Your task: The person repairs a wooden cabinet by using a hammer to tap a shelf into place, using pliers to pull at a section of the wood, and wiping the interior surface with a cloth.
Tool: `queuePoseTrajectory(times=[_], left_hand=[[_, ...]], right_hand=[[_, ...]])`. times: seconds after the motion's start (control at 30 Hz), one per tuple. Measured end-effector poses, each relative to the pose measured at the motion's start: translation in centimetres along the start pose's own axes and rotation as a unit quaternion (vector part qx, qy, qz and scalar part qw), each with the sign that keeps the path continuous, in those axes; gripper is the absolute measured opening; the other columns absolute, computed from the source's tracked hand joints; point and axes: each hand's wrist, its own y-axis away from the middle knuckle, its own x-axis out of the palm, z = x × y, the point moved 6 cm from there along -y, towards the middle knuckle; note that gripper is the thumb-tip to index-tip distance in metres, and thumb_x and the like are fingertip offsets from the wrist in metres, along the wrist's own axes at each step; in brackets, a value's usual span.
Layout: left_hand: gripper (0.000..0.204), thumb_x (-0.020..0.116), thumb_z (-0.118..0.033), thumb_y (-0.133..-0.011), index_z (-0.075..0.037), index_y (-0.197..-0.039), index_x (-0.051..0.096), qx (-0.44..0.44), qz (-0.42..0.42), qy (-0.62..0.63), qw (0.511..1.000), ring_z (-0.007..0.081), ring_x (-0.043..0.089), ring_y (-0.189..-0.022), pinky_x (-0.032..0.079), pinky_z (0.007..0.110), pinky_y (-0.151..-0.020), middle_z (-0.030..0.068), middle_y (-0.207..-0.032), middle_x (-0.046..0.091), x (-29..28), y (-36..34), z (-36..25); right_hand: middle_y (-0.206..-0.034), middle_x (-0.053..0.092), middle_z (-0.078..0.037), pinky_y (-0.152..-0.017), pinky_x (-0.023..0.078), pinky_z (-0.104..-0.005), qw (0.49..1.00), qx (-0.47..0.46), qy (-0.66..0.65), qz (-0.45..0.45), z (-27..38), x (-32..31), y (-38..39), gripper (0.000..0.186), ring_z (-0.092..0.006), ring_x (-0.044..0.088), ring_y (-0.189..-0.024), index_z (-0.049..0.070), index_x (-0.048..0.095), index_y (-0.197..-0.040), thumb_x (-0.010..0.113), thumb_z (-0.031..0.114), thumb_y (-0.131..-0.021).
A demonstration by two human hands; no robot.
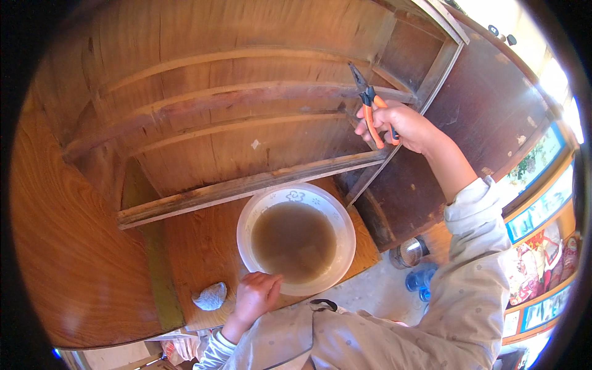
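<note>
My right hand (404, 126) is raised and grips orange-handled pliers (369, 105), their dark jaws pointing up at the wooden rails inside an open cabinet (246, 98). My left hand (258, 295) rests on the near rim of a wide white bowl (345, 222) filled with murky brown water. The bowl sits on a wooden board (197, 246) at the cabinet's lower edge. A small grey stone-like lump (210, 296) lies on the board just left of my left hand.
A large curved wooden panel (68, 246) fills the left. On the floor at the lower right stand a glass jar (408, 251) and blue bottle caps (420, 280). Framed colourful pictures (542, 209) line the right edge.
</note>
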Motion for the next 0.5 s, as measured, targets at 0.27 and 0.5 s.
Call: queuePoseTrajectory(times=[0.27, 0.5], left_hand=[[0.012, 0.069, -0.005, -0.076, -0.002, -0.087, 0.068, -0.003, 0.002, 0.001, 1.000, 0.0285, 0.064, -0.065, 0.051, 0.038, -0.064, 0.0125, -0.071, 0.066, -0.2, -0.2, 0.0], [0.012, 0.069, -0.006, -0.076, -0.002, -0.087, 0.068, -0.010, -0.004, 0.001, 1.000, 0.0292, 0.063, -0.064, 0.050, 0.039, -0.062, 0.0133, -0.070, 0.065, -0.1, 0.6, 0.8]], right_hand=[[-0.107, 0.061, -0.018, -0.064, 0.059, -0.0310, 0.969, 0.028, -0.207, 0.131, -0.9, 1.3, 1.9, 0.051, -0.0328, 0.065, -0.101, -0.003, 0.050, -0.124, 0.050, 0.012, -0.076], [-0.112, 0.061, -0.017, -0.073, 0.057, -0.0368, 0.976, 0.015, -0.164, 0.144, -1.3, 1.6, 1.4, 0.051, -0.0316, 0.064, -0.102, -0.001, 0.050, -0.127, 0.050, 0.017, -0.079]])
